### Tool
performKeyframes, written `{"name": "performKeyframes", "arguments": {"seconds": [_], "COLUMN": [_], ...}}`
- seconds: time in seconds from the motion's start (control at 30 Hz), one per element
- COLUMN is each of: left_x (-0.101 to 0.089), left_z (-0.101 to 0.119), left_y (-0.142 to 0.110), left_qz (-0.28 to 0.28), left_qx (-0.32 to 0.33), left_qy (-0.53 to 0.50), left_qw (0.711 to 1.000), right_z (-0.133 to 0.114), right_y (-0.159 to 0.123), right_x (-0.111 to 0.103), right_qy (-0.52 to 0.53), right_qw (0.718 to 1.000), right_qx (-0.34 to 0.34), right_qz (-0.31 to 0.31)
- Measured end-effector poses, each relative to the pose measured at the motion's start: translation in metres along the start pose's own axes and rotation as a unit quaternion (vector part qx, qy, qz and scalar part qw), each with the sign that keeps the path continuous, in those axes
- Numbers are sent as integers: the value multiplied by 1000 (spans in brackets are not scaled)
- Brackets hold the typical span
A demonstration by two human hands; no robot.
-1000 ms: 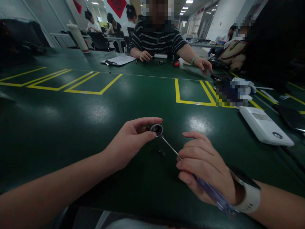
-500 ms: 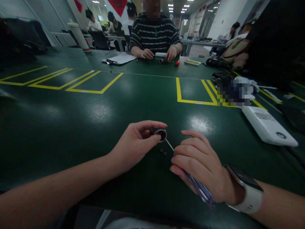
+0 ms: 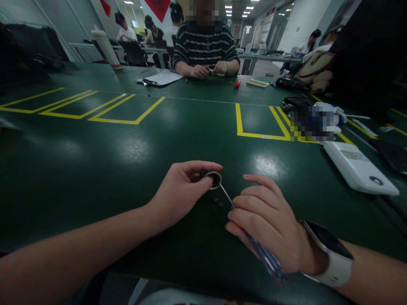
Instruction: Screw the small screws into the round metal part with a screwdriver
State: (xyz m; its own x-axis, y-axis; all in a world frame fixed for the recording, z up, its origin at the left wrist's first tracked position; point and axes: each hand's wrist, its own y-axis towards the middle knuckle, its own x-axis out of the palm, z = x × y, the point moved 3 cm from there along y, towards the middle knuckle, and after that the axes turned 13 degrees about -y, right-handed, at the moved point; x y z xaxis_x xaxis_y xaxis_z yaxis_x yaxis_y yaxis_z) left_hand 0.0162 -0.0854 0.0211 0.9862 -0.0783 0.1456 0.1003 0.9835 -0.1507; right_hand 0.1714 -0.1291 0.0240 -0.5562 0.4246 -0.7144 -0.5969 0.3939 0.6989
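Between the thumb and fingers of my left hand (image 3: pixel 181 190) is a small round dark part with a metal rim (image 3: pixel 217 174), its open side turned towards my right hand. My right hand (image 3: pixel 267 216) is closed around a screwdriver (image 3: pixel 266 257) with a clear bluish handle. The thin shaft points up and left, and its tip reaches into the round part; what it touches inside is hidden. Two tiny dark nut-like pieces (image 3: pixel 218 202) lie on the green table (image 3: pixel 178 140) just below the round part.
Yellow tape outlines (image 3: pixel 263 136) mark the table. A white device (image 3: pixel 359 167) lies at the right, near a dark and white pile (image 3: pixel 333 114). Across the table sits a person in a striped top (image 3: pixel 206 42), beside a clipboard with paper (image 3: pixel 162 78) and a red object (image 3: pixel 238 84).
My hands have barely moved; the screwdriver stays in the round part, its handle shifted slightly. Across the table, the other person's hands have come together around a small object lifted off the table.
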Motion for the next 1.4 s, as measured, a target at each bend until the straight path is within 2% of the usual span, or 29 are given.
{"name": "performKeyframes", "arguments": {"seconds": [0.23, 0.63, 0.97, 1.4], "left_x": [2, 4, 2, 3], "left_z": [1, -3, -4, -4], "left_y": [0, -1, 2, 3], "left_qz": [5, -6, 0, -9], "left_qx": [0, -5, 9, -4], "left_qy": [10, 8, 31, 18], "left_qw": [1000, 1000, 999, 1000], "right_z": [0, -1, -1, -2], "right_y": [-1, -1, -1, -2], "right_x": [1, 2, 2, 4], "right_qy": [16, -23, 14, -29], "right_qw": [1000, 1000, 1000, 999], "right_qx": [-17, -2, -15, -14], "right_qz": [4, -11, -5, -26]}}
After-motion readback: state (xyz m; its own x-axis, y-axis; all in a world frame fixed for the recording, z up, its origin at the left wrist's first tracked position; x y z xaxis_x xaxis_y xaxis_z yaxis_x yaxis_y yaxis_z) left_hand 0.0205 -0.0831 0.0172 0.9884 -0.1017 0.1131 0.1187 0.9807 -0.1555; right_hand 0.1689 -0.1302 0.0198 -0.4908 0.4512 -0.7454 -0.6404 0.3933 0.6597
